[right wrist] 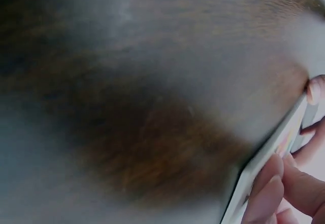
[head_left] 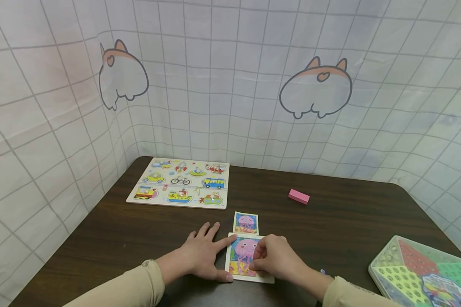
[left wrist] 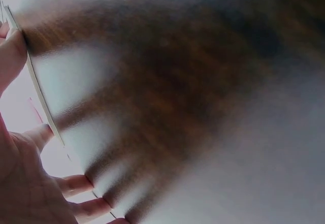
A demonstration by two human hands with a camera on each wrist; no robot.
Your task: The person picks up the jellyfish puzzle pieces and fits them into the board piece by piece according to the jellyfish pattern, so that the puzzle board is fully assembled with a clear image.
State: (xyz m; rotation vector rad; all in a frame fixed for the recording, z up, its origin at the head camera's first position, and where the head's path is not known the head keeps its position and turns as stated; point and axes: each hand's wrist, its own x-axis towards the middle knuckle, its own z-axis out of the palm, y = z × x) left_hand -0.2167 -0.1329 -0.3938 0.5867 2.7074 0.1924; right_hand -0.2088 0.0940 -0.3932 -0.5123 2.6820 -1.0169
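Observation:
A jellyfish puzzle board lies on the dark wooden table near its front edge. My left hand rests flat on the table beside it, fingers straight, with the index fingertip and thumb against the board's left edge. My right hand sits on the board's right part with its fingers curled onto the picture. The right wrist view shows those fingertips on the board's edge. A small jellyfish picture card lies just behind the board.
A wooden vehicle peg puzzle lies at the back left. A pink block sits right of centre. A clear plastic box of coloured peg boards is at the front right corner. A gridded curtain closes off the back and sides.

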